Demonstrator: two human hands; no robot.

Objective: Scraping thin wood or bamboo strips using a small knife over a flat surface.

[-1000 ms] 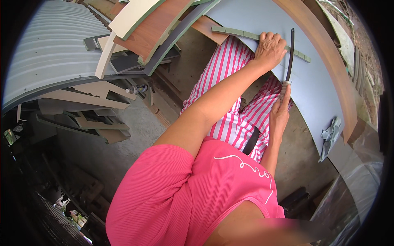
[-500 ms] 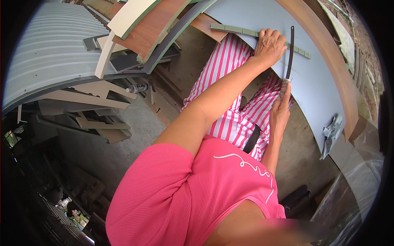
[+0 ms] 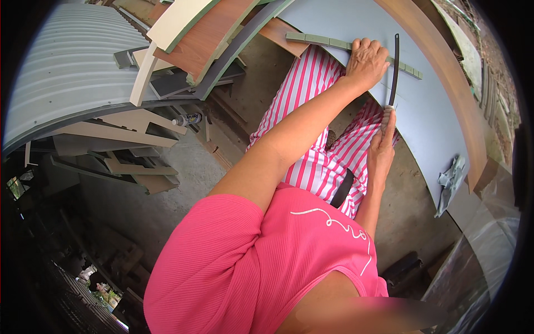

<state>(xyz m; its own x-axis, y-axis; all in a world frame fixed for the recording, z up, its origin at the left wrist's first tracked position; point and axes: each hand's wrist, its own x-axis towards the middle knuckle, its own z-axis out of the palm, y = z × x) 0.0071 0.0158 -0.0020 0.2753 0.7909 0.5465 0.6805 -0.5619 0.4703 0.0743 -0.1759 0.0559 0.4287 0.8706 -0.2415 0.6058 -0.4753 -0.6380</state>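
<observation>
My left hand is closed over the middle of a narrow strip with a pale green face, a grey side and several crosswise lines. The strip lies across a pale blue-grey board, its two ends showing on either side of my fingers. In my right hand is the handle of a tool with a long, slim black blade and a small hole near its tip. The blade points away from me and crosses the strip just right of my left hand. Whether it touches the strip, I cannot tell.
A curved brown wooden edge borders the board's far side. A crumpled grey-blue cloth lies on the board at right. Board offcuts are stacked at upper left, beside corrugated sheet metal. A can lies near more offcuts below.
</observation>
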